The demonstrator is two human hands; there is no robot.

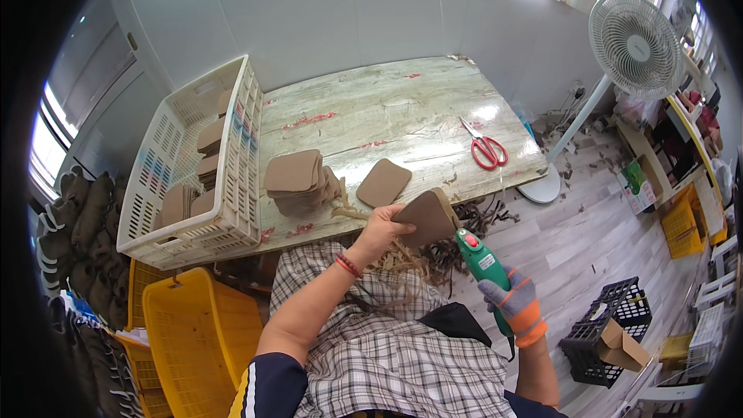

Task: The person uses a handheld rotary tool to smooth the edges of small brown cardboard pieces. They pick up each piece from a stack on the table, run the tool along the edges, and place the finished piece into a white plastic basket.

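Observation:
Near the table's front edge, my bare left hand [379, 231] pinches a brown square pad [427, 220] with rounded corners, thumb on top. My right hand [517, 308], in a grey and orange work glove, is wrapped round a green electric hand tool [483, 259] with a red button. The tool's tip meets the pad's right edge; its working end is too small to make out. A single brown pad [385, 183] lies flat on the table just beyond my left hand. To its left rises a stack of similar pads [294, 172].
White-grey table [340, 101] carries red-handled scissors [487, 152] at the right. A white plastic crate [241, 139] with brown pads stands left; a yellow bin [186, 325] is below. Dark trimmings [484, 217] hang near the front edge. A standing fan [636, 48] and black crate [631, 306] are right.

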